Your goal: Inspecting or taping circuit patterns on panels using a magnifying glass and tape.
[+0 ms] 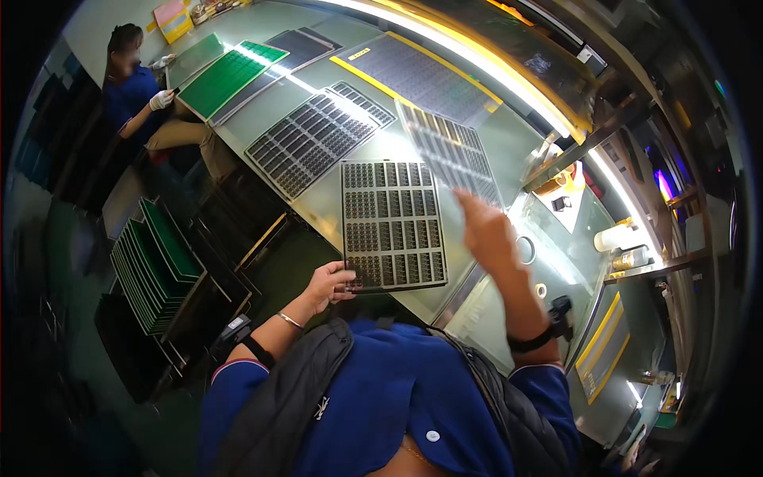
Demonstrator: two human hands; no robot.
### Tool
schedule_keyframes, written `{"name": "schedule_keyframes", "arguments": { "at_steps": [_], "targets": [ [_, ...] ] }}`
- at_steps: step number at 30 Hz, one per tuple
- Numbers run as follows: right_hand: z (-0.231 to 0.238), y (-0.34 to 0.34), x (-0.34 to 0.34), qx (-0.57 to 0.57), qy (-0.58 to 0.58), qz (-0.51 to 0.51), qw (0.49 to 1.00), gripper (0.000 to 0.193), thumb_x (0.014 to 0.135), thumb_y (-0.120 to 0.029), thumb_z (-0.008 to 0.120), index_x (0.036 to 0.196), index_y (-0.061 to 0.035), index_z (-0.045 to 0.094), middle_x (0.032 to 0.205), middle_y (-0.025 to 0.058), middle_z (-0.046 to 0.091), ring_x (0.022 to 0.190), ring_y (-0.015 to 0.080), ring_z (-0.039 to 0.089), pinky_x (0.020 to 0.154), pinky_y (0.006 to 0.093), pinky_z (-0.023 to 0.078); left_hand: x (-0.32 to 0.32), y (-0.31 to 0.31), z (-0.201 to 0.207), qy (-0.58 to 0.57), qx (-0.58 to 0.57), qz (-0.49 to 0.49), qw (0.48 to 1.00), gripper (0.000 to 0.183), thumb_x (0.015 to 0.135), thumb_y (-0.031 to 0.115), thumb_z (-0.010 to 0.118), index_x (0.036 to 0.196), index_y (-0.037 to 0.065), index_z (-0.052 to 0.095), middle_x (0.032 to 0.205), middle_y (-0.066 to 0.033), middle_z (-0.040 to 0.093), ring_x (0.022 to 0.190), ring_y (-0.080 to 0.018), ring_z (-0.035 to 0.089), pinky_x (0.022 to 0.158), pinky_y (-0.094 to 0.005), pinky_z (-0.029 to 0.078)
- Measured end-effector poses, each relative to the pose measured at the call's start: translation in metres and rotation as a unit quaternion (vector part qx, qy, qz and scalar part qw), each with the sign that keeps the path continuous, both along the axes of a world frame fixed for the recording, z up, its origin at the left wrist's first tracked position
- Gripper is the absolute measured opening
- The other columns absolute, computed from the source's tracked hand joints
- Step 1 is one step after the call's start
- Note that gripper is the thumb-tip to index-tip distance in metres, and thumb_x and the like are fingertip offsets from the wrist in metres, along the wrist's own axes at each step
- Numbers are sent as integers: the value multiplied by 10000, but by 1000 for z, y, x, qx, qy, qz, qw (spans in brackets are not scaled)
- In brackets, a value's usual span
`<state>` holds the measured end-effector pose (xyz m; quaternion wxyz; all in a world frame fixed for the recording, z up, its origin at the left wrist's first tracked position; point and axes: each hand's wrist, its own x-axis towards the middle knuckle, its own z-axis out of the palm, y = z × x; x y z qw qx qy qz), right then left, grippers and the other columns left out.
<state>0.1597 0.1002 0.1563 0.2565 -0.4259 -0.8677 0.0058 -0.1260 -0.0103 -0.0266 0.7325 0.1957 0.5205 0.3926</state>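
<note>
One panel [393, 222] in left hand [328, 286]

No legible txt, nos. or signs

Left fingers [341, 277] grip dark panel [393, 226] by corner; right fingers [464, 202] hold blurred panel [455, 149] above table [509, 131].

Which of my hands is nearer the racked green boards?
Left. Your left hand, holding a dark panel, is right of the racked green boards; your right hand is farther right.
</note>
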Motion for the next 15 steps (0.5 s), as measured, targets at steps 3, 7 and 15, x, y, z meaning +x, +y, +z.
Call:
{"name": "schedule_keyframes", "arguments": {
  "at_steps": [3,7,15],
  "targets": [
    [-58,-39,-40,-77,29,40,996,199,851,15,465,1020,1,569,836,186,660,716,333,665,622,412,540,8,13,-3,-39,-81,32,995,514,865,551,576,1014,62,624,880,-102,680,713,-176,680,584,-288,566],
    [-118,-78,-75,-268,-26,57,961,142,863,-43,496,981,-26,572,851,188,664,758,354,663,656,439,525,31,36,4,16,-85,53,995,507,845,567,613,931,68,628,800,-67,670,633,-170,666,525,-299,548],
    [-71,-46,-74,-288,18,162,944,573,845,-267,689,1304,4,477,1221,214,582,1157,358,544,985,419,428,12,71,-14,368,281,-52,885,250,786,95,669,1018,20,618,824,-156,677,768,-271,663,707,-388,499]
  ]
}}
